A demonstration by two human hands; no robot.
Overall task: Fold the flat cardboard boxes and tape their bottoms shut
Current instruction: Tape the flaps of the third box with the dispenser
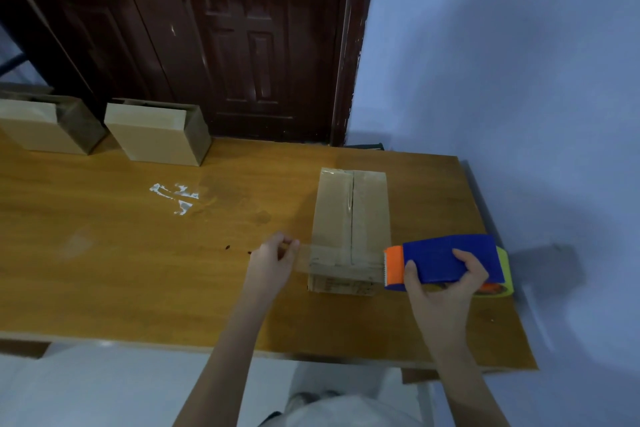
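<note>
Head view: clear tape is stretched across the near end of a cardboard box (351,229)

Box stands right of tabletop (138,270) centre, long axis running away; tape end is pinched by left hand (273,262) fingers; tape dispenser (446,262) is clasped by right hand (446,284), level with box's right edge.

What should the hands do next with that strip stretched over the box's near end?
Probably lower and press it down. The left hand pinches the free end of the tape, the right hand holds the dispenser past the box.
</note>
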